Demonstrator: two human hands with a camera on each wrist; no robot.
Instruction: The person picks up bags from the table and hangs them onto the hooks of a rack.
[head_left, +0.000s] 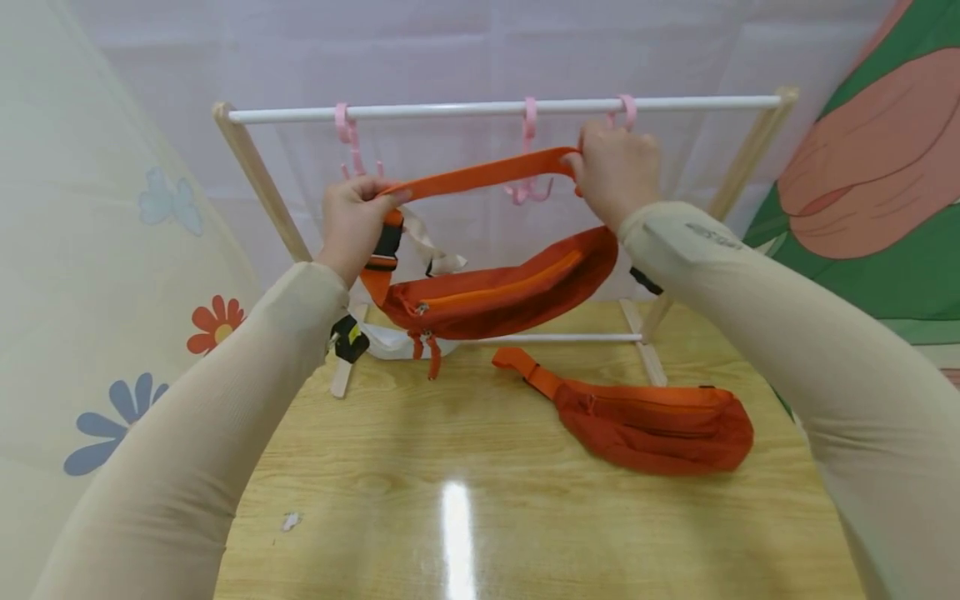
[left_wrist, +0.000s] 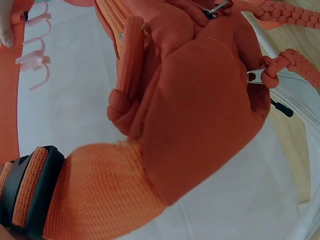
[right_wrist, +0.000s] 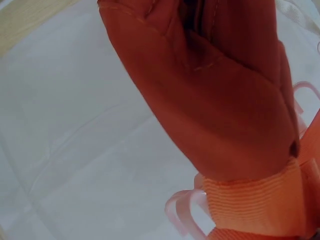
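An orange-red waist bag (head_left: pixel 510 292) hangs in the air in front of the rack, its zip pulls dangling. My left hand (head_left: pixel 352 221) pinches the left end of its orange strap (head_left: pixel 480 175), just above a black buckle (head_left: pixel 386 246). At the strap's other end, my right hand (head_left: pixel 617 171) grips it close to the rightmost pink hook (head_left: pixel 628 108). The strap is stretched between both hands. In the left wrist view, the bag's end (left_wrist: pixel 200 100) and braided zip pulls fill the middle. The right wrist view shows the bag's other end (right_wrist: pixel 225 110) beside a pink hook (right_wrist: pixel 187 210).
A second orange-red waist bag (head_left: pixel 652 425) lies on the wooden table (head_left: pixel 360 500) at the right. The rack's white rail (head_left: pixel 450 110) carries pink hooks, including one at the left (head_left: pixel 345 125) and one in the middle (head_left: pixel 529 125). A white strap with a black buckle (head_left: pixel 348 337) hangs at the left.
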